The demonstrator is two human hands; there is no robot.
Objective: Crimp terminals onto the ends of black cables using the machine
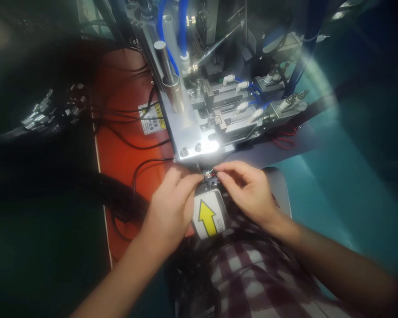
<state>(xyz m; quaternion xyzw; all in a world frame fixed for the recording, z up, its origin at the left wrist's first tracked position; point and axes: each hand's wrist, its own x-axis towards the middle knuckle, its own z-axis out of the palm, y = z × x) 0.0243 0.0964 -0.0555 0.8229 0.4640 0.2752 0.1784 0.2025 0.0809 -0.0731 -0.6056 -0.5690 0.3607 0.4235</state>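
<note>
Just below the front edge of the machine [199, 137], my two hands meet fingertip to fingertip. My left hand [170, 201] pinches a small shiny metal piece [207, 175] between thumb and index finger; it looks like a connector, partly hidden by the fingers. My right hand [248, 190] is closed in a pinch on thin wires [213, 175], red and green, which run to the metal piece. Directly beneath is a white label with a yellow arrow [208, 216] on a dark rounded housing.
Blue air tubes [183, 31] and metal cylinders [239, 130] fill the machine behind my hands. Black cables [126, 117] cross the orange surface [119, 159]. Bundled cable ends with metal connectors [41, 112] lie at the left. A warning label [151, 118] is stuck near the machine.
</note>
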